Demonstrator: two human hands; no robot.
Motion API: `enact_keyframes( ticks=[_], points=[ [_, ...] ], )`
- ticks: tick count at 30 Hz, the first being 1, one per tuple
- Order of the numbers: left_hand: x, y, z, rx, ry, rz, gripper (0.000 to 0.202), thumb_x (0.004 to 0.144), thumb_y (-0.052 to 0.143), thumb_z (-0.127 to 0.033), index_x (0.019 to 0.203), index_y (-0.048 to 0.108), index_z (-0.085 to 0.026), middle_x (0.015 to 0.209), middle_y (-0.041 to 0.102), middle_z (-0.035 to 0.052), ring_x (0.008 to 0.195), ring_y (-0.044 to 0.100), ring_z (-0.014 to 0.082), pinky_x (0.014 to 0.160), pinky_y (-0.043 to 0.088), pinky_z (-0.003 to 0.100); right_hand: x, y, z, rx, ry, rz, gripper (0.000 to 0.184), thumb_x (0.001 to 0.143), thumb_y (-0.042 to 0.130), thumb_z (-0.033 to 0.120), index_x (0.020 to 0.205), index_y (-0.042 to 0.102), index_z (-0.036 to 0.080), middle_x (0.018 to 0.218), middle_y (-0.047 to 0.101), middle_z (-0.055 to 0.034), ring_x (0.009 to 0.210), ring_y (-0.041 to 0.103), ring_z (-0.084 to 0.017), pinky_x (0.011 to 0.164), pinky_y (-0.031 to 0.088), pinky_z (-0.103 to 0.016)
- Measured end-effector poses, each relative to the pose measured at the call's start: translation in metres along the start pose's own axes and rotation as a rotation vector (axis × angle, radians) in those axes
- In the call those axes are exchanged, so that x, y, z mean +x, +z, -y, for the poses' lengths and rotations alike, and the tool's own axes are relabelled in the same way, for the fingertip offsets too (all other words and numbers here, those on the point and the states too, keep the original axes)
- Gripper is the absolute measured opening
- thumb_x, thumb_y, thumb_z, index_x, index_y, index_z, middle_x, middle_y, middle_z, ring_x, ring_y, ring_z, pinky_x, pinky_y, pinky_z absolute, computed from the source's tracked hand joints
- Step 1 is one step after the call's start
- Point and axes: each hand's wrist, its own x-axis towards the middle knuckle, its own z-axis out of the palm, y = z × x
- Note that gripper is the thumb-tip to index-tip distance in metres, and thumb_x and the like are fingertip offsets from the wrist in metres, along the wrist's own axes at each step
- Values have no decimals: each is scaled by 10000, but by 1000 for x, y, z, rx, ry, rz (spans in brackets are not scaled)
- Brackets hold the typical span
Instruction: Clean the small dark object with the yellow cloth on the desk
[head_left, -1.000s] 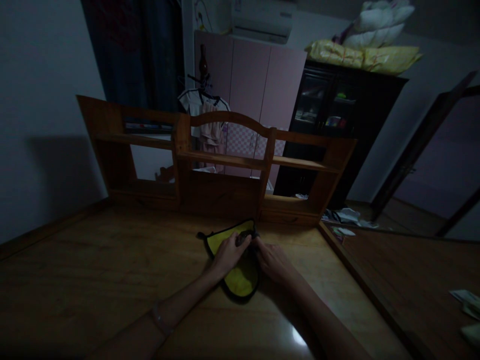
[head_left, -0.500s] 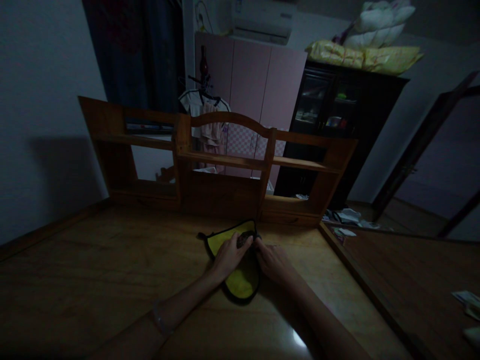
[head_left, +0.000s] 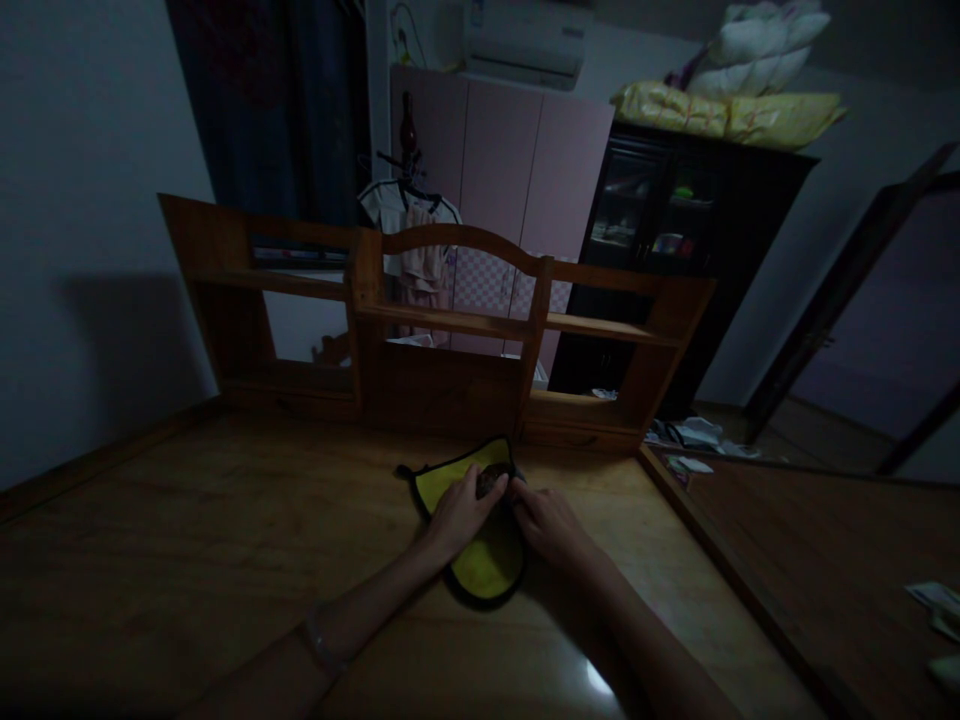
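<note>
A yellow cloth [head_left: 480,565] with a dark border lies on the wooden desk [head_left: 225,560] in front of the shelf unit. My left hand [head_left: 457,515] rests on the cloth, fingers closed around a small dark object [head_left: 493,477] at the cloth's far edge. My right hand [head_left: 551,520] lies beside it on the cloth's right side, fingertips pinched at the same dark object. What the object is stays too dim to make out.
A wooden shelf unit [head_left: 442,320] stands along the desk's back edge. The desk's right edge [head_left: 705,540] drops to the floor, where papers [head_left: 694,435] lie. Behind are a pink wardrobe [head_left: 510,180] and a dark cabinet [head_left: 675,230].
Both hands have shifted slightly on the cloth, and the cloth's near end has spread a little toward the right. The view is otherwise the same.
</note>
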Motion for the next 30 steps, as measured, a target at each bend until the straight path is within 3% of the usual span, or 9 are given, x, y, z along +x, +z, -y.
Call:
enact_keyframes(
  ticks=[11,30],
  points=[
    [-4,-4,-5,7,40,70,491,856,393,-662,1008,518,-213,861,667,56,794,641,223,676,430,271,7,6,-10,597,6,-42,186,789,399,123,821,567,196,819,616,-2,795,563,-174,735,431,-257],
    [-5,-4,-5,-5,23,110,513,872,357,-657,1074,478,-202,968,671,102,893,648,248,739,447,294,8,4,-7,469,-8,-39,197,814,392,139,867,572,202,830,621,1,771,559,-167,709,410,-250]
  ],
)
